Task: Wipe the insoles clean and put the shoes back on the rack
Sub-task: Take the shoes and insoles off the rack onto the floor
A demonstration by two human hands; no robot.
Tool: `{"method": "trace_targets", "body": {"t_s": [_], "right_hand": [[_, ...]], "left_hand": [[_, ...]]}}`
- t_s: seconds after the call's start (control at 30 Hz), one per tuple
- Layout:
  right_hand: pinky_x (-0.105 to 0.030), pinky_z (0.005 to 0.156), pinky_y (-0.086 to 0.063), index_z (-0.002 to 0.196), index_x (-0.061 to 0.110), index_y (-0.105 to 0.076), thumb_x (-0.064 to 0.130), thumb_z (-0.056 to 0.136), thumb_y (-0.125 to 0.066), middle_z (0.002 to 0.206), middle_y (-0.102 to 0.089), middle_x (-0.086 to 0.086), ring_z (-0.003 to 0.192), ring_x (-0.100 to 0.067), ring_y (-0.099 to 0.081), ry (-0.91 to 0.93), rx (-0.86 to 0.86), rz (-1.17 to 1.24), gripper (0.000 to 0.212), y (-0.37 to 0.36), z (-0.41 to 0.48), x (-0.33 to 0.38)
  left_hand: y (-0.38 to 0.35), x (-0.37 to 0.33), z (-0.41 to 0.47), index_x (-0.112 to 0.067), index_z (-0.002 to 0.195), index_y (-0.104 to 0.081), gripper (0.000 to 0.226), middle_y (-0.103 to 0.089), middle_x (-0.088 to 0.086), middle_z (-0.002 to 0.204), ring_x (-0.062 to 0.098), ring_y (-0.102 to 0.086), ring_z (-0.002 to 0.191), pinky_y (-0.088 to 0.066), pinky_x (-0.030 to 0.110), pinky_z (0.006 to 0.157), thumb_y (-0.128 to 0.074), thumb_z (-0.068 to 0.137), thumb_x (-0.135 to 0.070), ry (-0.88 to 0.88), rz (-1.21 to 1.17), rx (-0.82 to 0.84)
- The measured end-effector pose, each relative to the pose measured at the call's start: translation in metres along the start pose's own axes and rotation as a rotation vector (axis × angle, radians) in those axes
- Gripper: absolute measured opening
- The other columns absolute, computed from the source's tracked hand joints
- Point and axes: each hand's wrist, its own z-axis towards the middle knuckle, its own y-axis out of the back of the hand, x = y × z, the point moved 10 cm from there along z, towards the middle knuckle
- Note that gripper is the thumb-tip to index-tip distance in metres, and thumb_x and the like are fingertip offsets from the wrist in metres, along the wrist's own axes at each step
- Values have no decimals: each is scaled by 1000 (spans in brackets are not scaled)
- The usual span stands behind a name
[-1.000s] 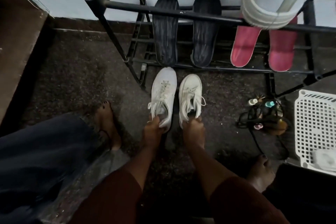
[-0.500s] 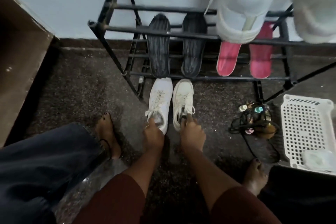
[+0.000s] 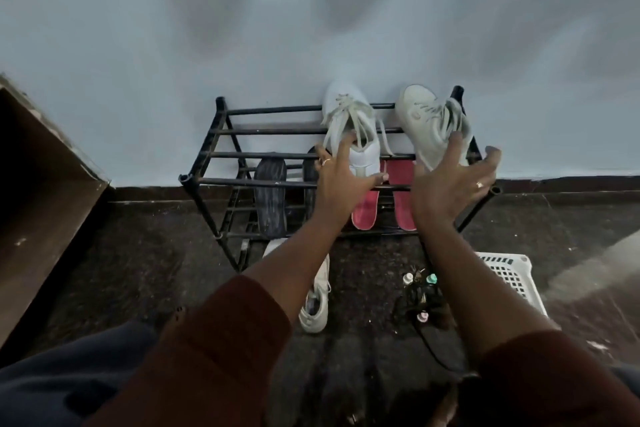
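On the top bars of the black shoe rack (image 3: 277, 180) sit a white sneaker (image 3: 346, 104) and a pale grey sneaker (image 3: 422, 114). My left hand (image 3: 341, 184) reaches the white sneaker's heel, fingers spread, the index finger at its opening and the thumb under the heel. With spread fingers, my right hand (image 3: 453, 184) touches the heel of the grey sneaker. Two black insoles (image 3: 270, 194) and two pink insoles (image 3: 401, 198) lean upright on the lower shelf. A pair of white shoes (image 3: 317, 308) stands on the floor, partly behind my left arm.
A white perforated basket (image 3: 512, 270) is on the floor at the right. Small bottles and a tangle of black cable (image 3: 419, 295) lie beside it. A brown board (image 3: 41, 191) stands at the left. The wall is right behind the rack.
Both hands have let go of the white shoes on the floor and risen to the sneakers on the rack's top. The view has tilted upward.
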Motion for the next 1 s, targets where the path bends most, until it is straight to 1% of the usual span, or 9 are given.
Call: {"method": "trace_targets", "body": {"t_s": [0.1, 0.2, 0.27, 0.33, 0.4, 0.57, 0.73, 0.87, 1.0], "right_hand": [[-52, 103, -31, 116, 18, -50, 28, 75, -72, 142, -24, -23, 124, -44, -33, -21, 196, -59, 48, -17, 31, -9], [-37, 73, -46, 102, 7, -55, 21, 77, -71, 112, -52, -20, 97, -40, -56, -72, 385, 12, 32, -38, 46, -14], [-32, 63, -42, 90, 2, -60, 11, 78, -69, 91, -57, -18, 86, -39, -60, -66, 327, 48, 18, -31, 51, -12], [-30, 59, -40, 84, -1, -61, 6, 77, -67, 81, -58, -17, 79, -36, -60, -53, 257, 57, 11, -22, 44, -9], [-29, 59, -40, 88, -2, -62, 8, 79, -62, 83, -61, -21, 76, -35, -61, -51, 209, 70, 13, -13, 27, -9], [-32, 62, -41, 99, -4, -62, 19, 86, -58, 94, -60, -27, 80, -36, -61, 47, 146, 21, 27, 14, -26, -1], [-36, 66, -43, 98, -4, -61, 22, 86, -59, 97, -58, -26, 82, -41, -60, -43, 178, 58, 28, 47, -95, -12], [-34, 65, -34, 95, -3, -60, 24, 88, -57, 100, -56, -25, 84, -42, -58, -119, 223, 64, 28, 74, -154, -34], [-41, 75, -42, 95, 1, -61, 29, 89, -57, 112, -54, -23, 90, -42, -55, -184, 276, 24, 29, 93, -210, -63]], "left_hand": [[0, -1, 9, -28, 130, -39, 79, -46, 14, 125, 32, -53, 107, -41, 31, 79, -85, 65, -33, 54, 30, -8], [1, 2, 10, -16, 115, -43, 66, -59, 12, 106, 29, -57, 94, -46, 32, 74, -86, 65, -25, 81, 12, -19], [2, 1, 7, -13, 109, -44, 61, -61, 12, 102, 25, -56, 87, -48, 31, 70, -86, 66, -22, 81, -17, -36], [3, -1, -1, -13, 108, -44, 57, -58, 9, 95, 22, -54, 80, -44, 29, 64, -85, 67, -20, 71, -32, -62], [4, -3, -11, -15, 104, -43, 54, -56, 7, 91, 21, -52, 76, -40, 26, 60, -84, 69, -22, 58, -31, -83], [12, -12, -51, -16, 97, -40, 50, -64, 16, 94, 35, -63, 85, -49, 35, 65, -82, 70, -26, -23, -3, -94], [29, -17, -114, -21, 91, -33, 52, -66, 12, 87, 30, -65, 81, -36, 20, 57, -81, 71, -28, -103, -26, -113], [35, -3, -177, -24, 90, -32, 50, -63, 8, 83, 28, -64, 77, -31, 17, 53, -78, 75, -31, -105, -50, -74], [30, 22, -236, -26, 90, -31, 51, -65, 7, 78, 29, -65, 75, -33, 15, 53, -79, 72, -33, -65, -63, -16]]}}
